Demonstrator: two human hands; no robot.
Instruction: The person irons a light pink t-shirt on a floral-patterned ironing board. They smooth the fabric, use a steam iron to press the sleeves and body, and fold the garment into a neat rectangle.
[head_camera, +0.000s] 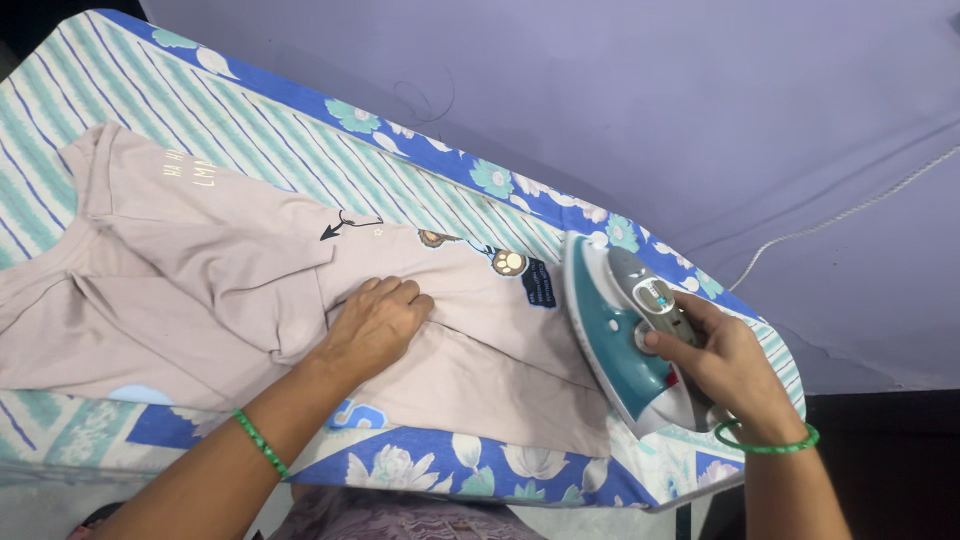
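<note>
A beige printed T-shirt (200, 280) lies crumpled and folded across an ironing board (300, 115) covered in a blue, teal and white floral striped cloth. My left hand (375, 325) rests flat on the shirt's middle, fingers curled at a fold. My right hand (725, 365) grips the handle of a teal and white electric iron (625, 340), thumb near its grey dial. The iron is tilted up on its side at the shirt's right edge, its soleplate facing the shirt. Green bangles circle both wrists.
A lilac sheet (700, 120) spreads beyond the board's far edge, and the iron's white cord (850, 212) trails across it to the upper right. The board's narrow end lies to the right under the iron. Dark floor shows at the lower right.
</note>
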